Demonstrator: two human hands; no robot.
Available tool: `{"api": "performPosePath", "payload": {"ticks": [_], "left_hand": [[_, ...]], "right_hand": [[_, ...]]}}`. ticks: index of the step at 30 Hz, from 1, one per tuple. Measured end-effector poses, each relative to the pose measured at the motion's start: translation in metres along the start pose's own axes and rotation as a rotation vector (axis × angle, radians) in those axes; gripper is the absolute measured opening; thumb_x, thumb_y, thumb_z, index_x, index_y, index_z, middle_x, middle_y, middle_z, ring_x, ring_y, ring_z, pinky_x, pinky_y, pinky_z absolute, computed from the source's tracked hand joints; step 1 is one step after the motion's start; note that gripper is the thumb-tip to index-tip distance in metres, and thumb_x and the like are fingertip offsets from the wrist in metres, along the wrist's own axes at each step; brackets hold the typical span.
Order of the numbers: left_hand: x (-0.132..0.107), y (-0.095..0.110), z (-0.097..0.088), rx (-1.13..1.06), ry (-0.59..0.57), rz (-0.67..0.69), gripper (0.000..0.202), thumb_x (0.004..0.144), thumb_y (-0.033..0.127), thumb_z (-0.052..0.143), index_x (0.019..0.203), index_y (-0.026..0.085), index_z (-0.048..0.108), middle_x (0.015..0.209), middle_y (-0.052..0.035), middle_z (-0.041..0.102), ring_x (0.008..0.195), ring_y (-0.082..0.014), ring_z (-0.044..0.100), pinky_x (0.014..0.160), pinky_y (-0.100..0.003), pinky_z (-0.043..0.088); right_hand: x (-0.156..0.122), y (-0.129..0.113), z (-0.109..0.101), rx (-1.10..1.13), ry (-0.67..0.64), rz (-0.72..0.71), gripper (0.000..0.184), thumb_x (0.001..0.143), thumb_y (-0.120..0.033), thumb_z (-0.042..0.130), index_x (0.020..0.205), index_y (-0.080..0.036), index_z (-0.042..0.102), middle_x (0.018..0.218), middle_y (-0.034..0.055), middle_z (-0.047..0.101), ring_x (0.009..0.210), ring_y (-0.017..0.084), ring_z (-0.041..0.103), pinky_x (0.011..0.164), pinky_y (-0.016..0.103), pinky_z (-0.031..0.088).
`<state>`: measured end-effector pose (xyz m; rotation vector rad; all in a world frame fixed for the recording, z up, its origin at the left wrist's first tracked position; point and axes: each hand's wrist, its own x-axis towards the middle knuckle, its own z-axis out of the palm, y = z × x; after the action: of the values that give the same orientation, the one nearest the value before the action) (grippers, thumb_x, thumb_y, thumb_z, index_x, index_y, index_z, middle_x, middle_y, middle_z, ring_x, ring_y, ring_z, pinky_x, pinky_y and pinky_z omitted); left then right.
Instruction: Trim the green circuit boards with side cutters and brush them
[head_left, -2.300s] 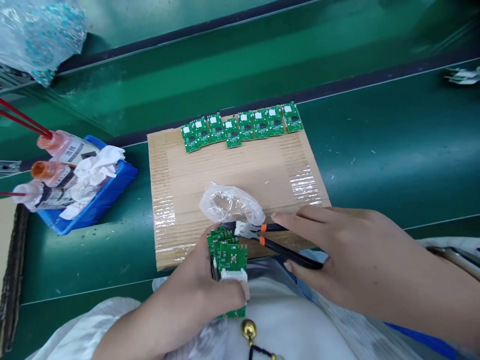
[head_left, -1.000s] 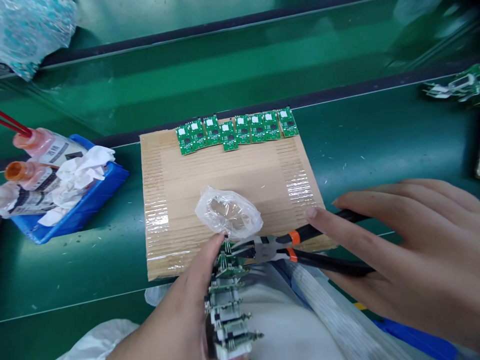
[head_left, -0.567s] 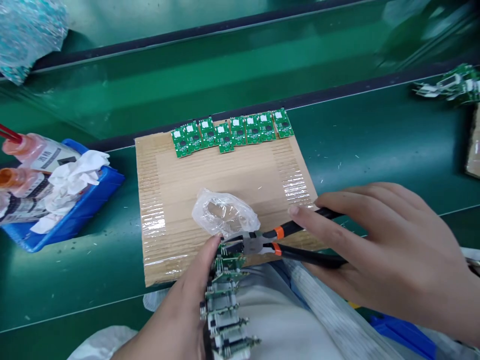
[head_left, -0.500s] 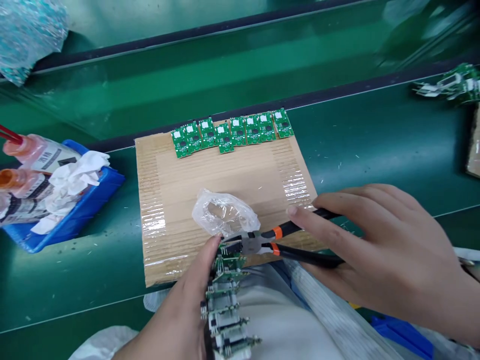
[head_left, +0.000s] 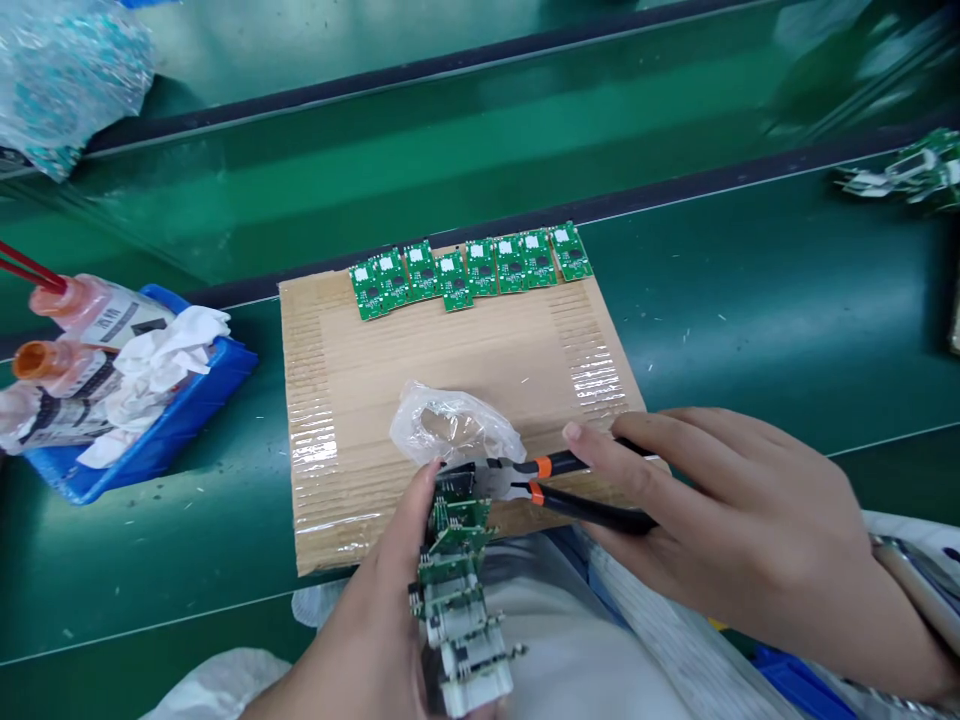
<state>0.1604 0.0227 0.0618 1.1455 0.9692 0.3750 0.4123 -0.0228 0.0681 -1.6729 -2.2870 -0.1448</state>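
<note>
My left hand [head_left: 375,600] is closed around a stack of green circuit boards [head_left: 454,590], whose edges with pins and pale parts face right. My right hand [head_left: 720,530] grips a pair of cutting pliers [head_left: 570,490] with black handles and orange bands. The pliers' metal jaws reach the top board of the stack, close to my left thumb tip. Whether they bite on a pin there cannot be made out. Just behind the jaws, a crumpled clear plastic bag [head_left: 457,425] with an open mouth lies on a sheet of cardboard [head_left: 442,350].
Several green circuit boards [head_left: 480,268] lie in a row along the cardboard's far edge. At the left stands a blue bin [head_left: 169,445] with bottles [head_left: 71,370] and white tissue [head_left: 157,360]. More boards [head_left: 911,170] sit far right. A plastic-wrapped bundle [head_left: 71,85] rests upper left.
The pliers and my right hand have shifted slightly left, and the jaws sit further over the top board. The whole view has moved a little.
</note>
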Motion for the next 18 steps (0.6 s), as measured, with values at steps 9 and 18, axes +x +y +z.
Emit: {"api": "performPosePath", "payload": {"ticks": [9, 18], "left_hand": [[0.004, -0.010, 0.004, 0.334, -0.120, 0.109, 0.117, 0.057, 0.021, 0.076, 0.149, 0.034, 0.005, 0.153, -0.0104, 0.031, 0.136, -0.0413, 0.031, 0.112, -0.059, 0.019], [0.023, 0.043, 0.011, 0.169, -0.221, -0.221, 0.084, 0.055, 0.007, 0.056, 0.136, 0.025, 0.043, 0.130, -0.0035, 0.060, 0.129, -0.0323, 0.046, 0.106, -0.043, 0.039]], "right_hand": [[-0.007, -0.007, 0.005, 0.048, -0.046, 0.076, 0.039, 0.079, -0.025, 0.062, 0.116, -0.015, 0.054, 0.090, 0.0065, 0.069, 0.073, 0.021, 0.062, 0.062, 0.036, 0.046], [-0.002, -0.008, 0.001, 0.148, -0.254, 0.160, 0.040, 0.077, -0.030, 0.058, 0.116, -0.021, 0.056, 0.093, 0.0026, 0.070, 0.071, 0.020, 0.066, 0.056, 0.033, 0.049]]}}
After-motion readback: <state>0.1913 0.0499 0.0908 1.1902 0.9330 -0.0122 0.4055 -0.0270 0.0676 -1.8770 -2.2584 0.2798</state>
